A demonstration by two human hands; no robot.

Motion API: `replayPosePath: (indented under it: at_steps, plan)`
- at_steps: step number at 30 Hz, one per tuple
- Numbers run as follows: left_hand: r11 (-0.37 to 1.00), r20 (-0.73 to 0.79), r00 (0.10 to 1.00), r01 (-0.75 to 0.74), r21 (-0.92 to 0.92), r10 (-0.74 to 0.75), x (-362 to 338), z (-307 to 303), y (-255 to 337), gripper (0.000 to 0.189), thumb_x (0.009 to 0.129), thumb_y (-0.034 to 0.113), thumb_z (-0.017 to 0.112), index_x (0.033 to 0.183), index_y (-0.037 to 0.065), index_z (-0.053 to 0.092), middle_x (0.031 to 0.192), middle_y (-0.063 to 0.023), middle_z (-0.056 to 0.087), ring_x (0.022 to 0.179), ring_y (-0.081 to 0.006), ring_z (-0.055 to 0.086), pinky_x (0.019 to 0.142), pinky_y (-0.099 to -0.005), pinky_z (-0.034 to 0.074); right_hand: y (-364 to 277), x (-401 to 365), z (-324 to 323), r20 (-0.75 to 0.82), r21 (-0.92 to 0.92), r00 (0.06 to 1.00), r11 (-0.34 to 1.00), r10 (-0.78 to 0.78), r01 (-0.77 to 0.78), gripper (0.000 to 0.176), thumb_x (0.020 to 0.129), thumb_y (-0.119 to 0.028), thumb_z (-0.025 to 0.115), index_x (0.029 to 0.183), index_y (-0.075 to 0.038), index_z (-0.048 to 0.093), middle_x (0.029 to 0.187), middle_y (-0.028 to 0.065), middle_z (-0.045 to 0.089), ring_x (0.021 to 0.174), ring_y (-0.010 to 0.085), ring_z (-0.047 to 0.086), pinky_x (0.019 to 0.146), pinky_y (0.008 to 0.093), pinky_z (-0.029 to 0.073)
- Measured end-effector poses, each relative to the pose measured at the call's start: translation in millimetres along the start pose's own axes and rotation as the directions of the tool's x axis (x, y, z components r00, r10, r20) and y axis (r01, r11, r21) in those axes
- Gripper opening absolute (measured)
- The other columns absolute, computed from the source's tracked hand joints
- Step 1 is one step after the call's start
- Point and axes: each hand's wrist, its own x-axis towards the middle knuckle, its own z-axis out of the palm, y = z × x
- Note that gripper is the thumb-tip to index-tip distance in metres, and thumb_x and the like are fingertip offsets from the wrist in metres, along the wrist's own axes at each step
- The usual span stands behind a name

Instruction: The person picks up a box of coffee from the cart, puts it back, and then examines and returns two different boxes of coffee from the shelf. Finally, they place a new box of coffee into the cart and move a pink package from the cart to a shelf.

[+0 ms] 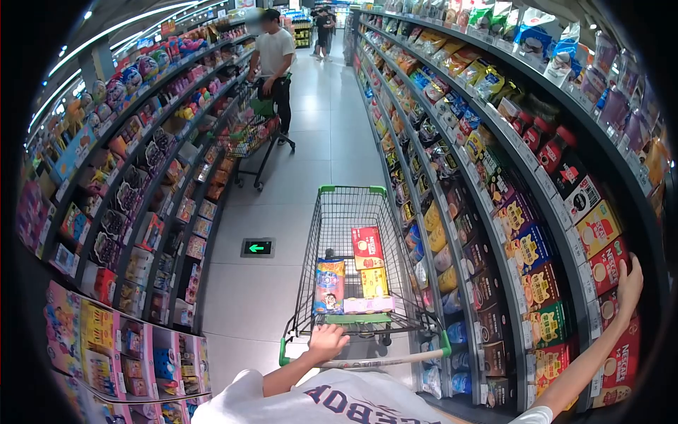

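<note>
My left hand [328,344] rests at the handle [385,362] of a green-trimmed shopping cart [316,233], its fingers bent over the bar. Inside the cart lie a red Nescafé box [367,247], a yellow pack [374,282], a blue and orange snack bag [330,286] and a pink pack [369,304]. On the right, my right hand [628,286] reaches to the shelf. Its fingers are apart, touching the right edge of a red Nescafé box [604,268] that stands in the row. The far side of that box is hidden.
Tall shelves of packaged goods [537,283] line the right, and shelves of snacks and toys [141,162] the left. Ahead on the left, a person [274,53] stands at another shopping cart [247,134]. More people [323,32] are far down the aisle. A floor sign [258,247] shows a green arrow.
</note>
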Motion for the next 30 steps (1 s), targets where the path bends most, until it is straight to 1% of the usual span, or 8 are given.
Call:
replayPosePath:
  at_steps: [4,7,12,17,18,22,24,30]
  plan:
    - [0.999,0.048,0.998,0.030,-0.024,-0.029,2,-9,5,0.044,0.103,0.050,0.053,0.120,0.014,0.071,0.117,-0.0117,0.069,0.115,-0.0328,0.064,0.097,-0.0551,0.044,-23,-7,18,-0.219,-0.180,0.961,0.975,-0.170,0.131,0.044,0.105,-0.023,0.060,0.142,0.001,0.057,0.146,0.0228,0.059,0.137,0.0376,0.054,0.114,0.0426,0.041]
    - [0.992,0.157,0.985,0.082,-0.096,-0.067,13,-20,-4,0.052,0.103,0.057,0.051,0.116,0.012,0.072,0.116,-0.0132,0.071,0.115,-0.0340,0.067,0.096,-0.0541,0.050,-106,-48,37,-0.347,0.157,0.931,0.972,-0.113,0.177,0.041,0.103,-0.020,0.064,0.139,0.001,0.059,0.141,0.0202,0.062,0.133,0.0355,0.056,0.114,0.0438,0.041]
    - [0.991,0.187,0.978,0.112,-0.073,-0.097,16,-36,-2,0.060,0.099,0.066,0.051,0.112,0.013,0.075,0.116,-0.0127,0.073,0.107,-0.0330,0.071,0.088,-0.0490,0.056,-258,-211,151,0.000,0.502,1.000,0.865,-0.016,0.014,0.042,0.093,-0.016,0.071,0.128,0.006,0.061,0.128,0.0249,0.064,0.121,0.0398,0.059,0.110,0.0461,0.042]
    - [0.987,0.073,0.997,-0.015,-0.158,0.027,8,-30,-23,0.056,0.096,0.065,0.057,0.116,0.016,0.075,0.114,-0.0104,0.072,0.111,-0.0325,0.069,0.089,-0.0489,0.056,-315,-421,274,0.640,0.518,0.759,0.798,-0.123,-0.307,0.070,0.090,-0.030,0.076,0.145,0.003,0.048,0.149,0.0275,0.050,0.143,0.0440,0.042,0.120,0.0495,0.032]
    - [0.987,0.038,0.998,-0.035,-0.159,0.041,1,-25,-29,0.055,0.096,0.065,0.059,0.116,0.016,0.076,0.113,-0.0104,0.072,0.110,-0.0326,0.068,0.089,-0.0489,0.056,-326,-459,287,0.579,0.286,0.804,0.957,-0.137,-0.043,0.066,0.093,-0.030,0.074,0.145,0.002,0.049,0.148,0.0265,0.052,0.144,0.0446,0.041,0.119,0.0505,0.033]
    - [0.975,0.048,0.987,0.159,-0.156,-0.153,2,-10,-52,0.066,0.090,0.075,0.058,0.107,0.014,0.076,0.111,-0.0127,0.070,0.108,-0.0364,0.067,0.090,-0.0508,0.054,-350,-474,276,0.613,0.547,0.777,0.786,-0.142,-0.288,0.062,0.094,-0.035,0.071,0.140,0.003,0.053,0.144,0.0242,0.055,0.144,0.0469,0.039,0.119,0.0535,0.032]
    - [0.913,0.225,0.937,0.319,-0.253,-0.266,15,-46,-41,0.061,0.095,0.069,0.053,0.109,0.015,0.078,0.112,-0.0125,0.076,0.101,-0.0343,0.073,0.086,-0.0487,0.055,-359,-469,258,0.686,0.415,0.717,0.875,-0.121,-0.250,0.059,0.092,-0.035,0.073,0.136,0.001,0.056,0.141,0.0216,0.057,0.143,0.0434,0.041,0.120,0.0528,0.031]
    - [0.925,0.140,0.941,0.331,-0.187,-0.308,25,-47,-51,0.049,0.098,0.057,0.055,0.100,0.015,0.081,0.093,-0.0108,0.078,0.087,-0.0339,0.075,0.076,-0.0450,0.056,-382,-471,261,0.529,0.494,0.842,0.845,-0.105,-0.205,0.044,0.091,-0.026,0.074,0.126,-0.003,0.061,0.127,0.0182,0.065,0.131,0.0395,0.053,0.113,0.0490,0.038]
